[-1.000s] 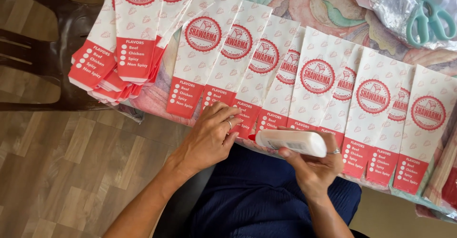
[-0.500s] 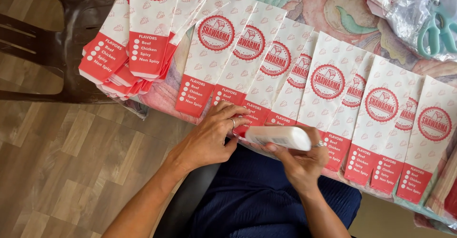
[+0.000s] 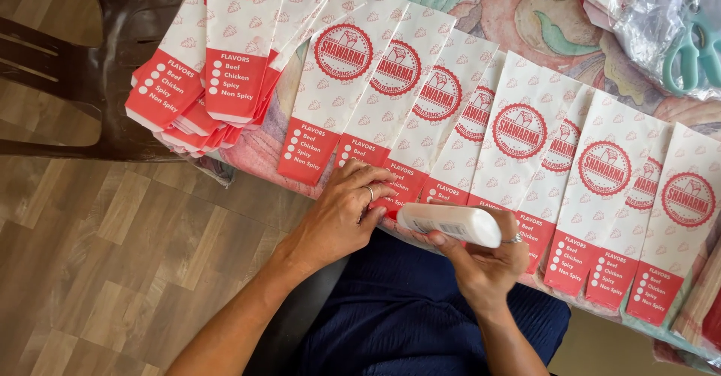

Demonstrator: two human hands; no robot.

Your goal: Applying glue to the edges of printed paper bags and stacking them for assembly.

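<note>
1. Nearest the person, at the near edge of the table (image 3: 263,151), the right hand (image 3: 484,259) is closed around a white glue bottle (image 3: 451,223). The bottle lies almost level, its nozzle end aimed left toward the other hand.
2. Compared with a second ago, that bottle sits closer to the table edge and its tip has come in right next to the left fingers; the two hands have drawn together.
3. The left hand (image 3: 342,214) rests flat with fingers spread, gripping nothing, pressing down the red bottom flap of one paper bag (image 3: 390,188). It has kept to the same bag throughout, so the work looks fixed on that one flap.
4. Just beyond, a row of paper bags (image 3: 518,143), white with red ends, overlaps all along the near edge.
5. At the table's left corner a stack of bags (image 3: 203,83) fans out over the side.
6. Farthest off, toward the far right corner, blue-green scissors (image 3: 687,49) lie on clear plastic wrap (image 3: 650,8).
</note>
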